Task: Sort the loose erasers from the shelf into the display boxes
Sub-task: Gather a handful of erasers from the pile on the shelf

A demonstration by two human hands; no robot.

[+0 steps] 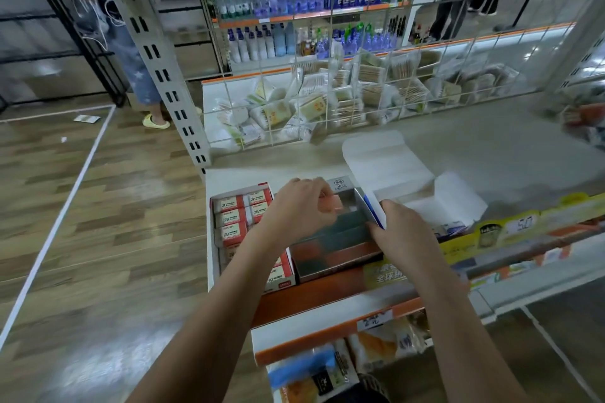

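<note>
Our two forearms reach up from the bottom edge toward the shelf [458,147]. At its left front corner sits a display box [220,235] packed with red-and-white 2B erasers [229,203], lying flat in rows with their long sides running left to right. Our left hand [296,206] crosses over that box's right edge, and its curled fingers pinch a small pale eraser [332,203] at the far left corner of the grey display box [334,255] just beside it. How the pinched eraser points we cannot tell; it is blurred and mostly hidden by the fingers.

That grey box runs long from the shelf's front edge toward the back and looks nearly bare inside, with dark red and green patches on its bottom. Our right hand [401,229] grips its right wall, thumb and fingers closed on a blue-and-white flap there. A white carton [389,163] with its lid thrown open stands right of the grey box, touching it.
</note>
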